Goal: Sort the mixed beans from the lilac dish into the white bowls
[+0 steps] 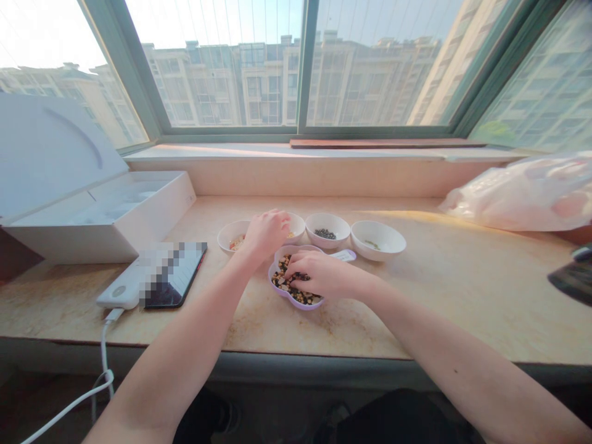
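The hands are apart: left hand (pixel 267 234) over a white bowl (pixel 230 235), right hand (pixel 321 274) in beans (pixel 282 281) in a lilac dish (pixel 289 301).

No text, label, brand or number can be read. The screen of the smartphone (pixel 173 275) is obscured by pixelation, while the small mark on the side of the white box (pixel 189 199) and the round mark on the white power bank (pixel 119 290) are too small or faint to be made out.
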{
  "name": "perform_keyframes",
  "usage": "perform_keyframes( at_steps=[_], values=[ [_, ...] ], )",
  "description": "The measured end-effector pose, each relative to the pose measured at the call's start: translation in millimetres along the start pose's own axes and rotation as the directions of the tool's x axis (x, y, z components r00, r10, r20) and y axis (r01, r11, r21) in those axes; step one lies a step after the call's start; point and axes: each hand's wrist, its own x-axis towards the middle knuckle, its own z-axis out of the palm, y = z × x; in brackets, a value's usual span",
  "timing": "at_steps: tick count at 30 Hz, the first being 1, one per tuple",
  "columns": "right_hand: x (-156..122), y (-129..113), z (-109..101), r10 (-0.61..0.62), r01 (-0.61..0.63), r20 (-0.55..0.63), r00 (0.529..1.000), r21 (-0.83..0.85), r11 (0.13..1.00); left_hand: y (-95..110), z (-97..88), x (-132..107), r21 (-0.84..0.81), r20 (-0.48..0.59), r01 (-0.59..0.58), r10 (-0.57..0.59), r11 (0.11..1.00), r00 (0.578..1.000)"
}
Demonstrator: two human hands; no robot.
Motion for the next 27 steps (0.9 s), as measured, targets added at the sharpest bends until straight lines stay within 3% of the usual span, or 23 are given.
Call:
perform_keyframes(
  at_steps=[5,11,16,20,25,27],
  values=[
    [-1,8,-1,-0.011,0.012,0.017,1.0,-0.034,0.999,0,0.7,-2,-0.041,-0.01,-0.033,0.033,0.999,0.999],
    [-10,20,-12,0.121,-0.085,-0.113,0.986,0.282,0.956,3,-0.9,-9,-0.173,-0.037,-0.131,0.127,0.976,0.991],
    [-15,26,-21,0.334,-0.198,-0.13,0.934,0.59,0.783,7,-10.2,-19,-0.338,0.009,-0.14,0.152,0.931,0.988],
    [-16,29,-24,0.449,-0.215,-0.169,0.877,0.697,0.684,14,-16.4,-27,-0.528,0.142,-0.085,0.186,0.845,0.972],
    [-14,31,-27,0.537,-0.206,-0.285,0.794,0.705,0.679,22,-13.4,-28,-0.768,0.166,-0.008,0.211,0.64,0.963],
    [-13,30,-27,0.533,-0.194,-0.319,0.783,0.69,0.698,23,-11.0,-28,-0.789,0.157,0.005,0.193,0.615,0.969]
  ],
)
